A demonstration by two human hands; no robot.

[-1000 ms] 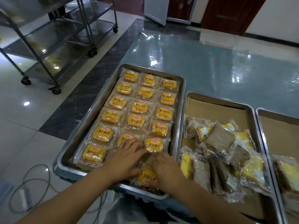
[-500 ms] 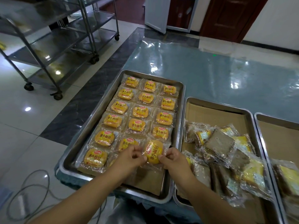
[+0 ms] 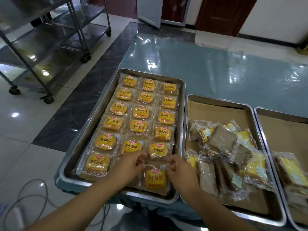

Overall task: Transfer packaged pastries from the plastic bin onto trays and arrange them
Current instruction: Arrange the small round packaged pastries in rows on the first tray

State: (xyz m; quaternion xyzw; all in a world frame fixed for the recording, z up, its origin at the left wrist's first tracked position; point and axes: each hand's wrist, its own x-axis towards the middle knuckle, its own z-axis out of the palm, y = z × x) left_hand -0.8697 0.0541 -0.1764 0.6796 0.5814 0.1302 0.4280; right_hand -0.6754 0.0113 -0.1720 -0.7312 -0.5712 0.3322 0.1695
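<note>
Steel rectangular baking tray (image 3: 95, 120), 5 o'clock corner: pinched clear-wrapped yellow pastry packet (image 3: 155, 179) by its top corners, left hand (image 3: 131, 165) and right hand (image 3: 179, 170) both, likely to square it into last row.

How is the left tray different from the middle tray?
The left tray holds yellow bun packs laid flat in neat rows; the middle tray holds a jumbled, overlapping heap. The left tray is nearly full; the middle tray's far end shows bare cardboard. Both are metal trays on the table.
</note>
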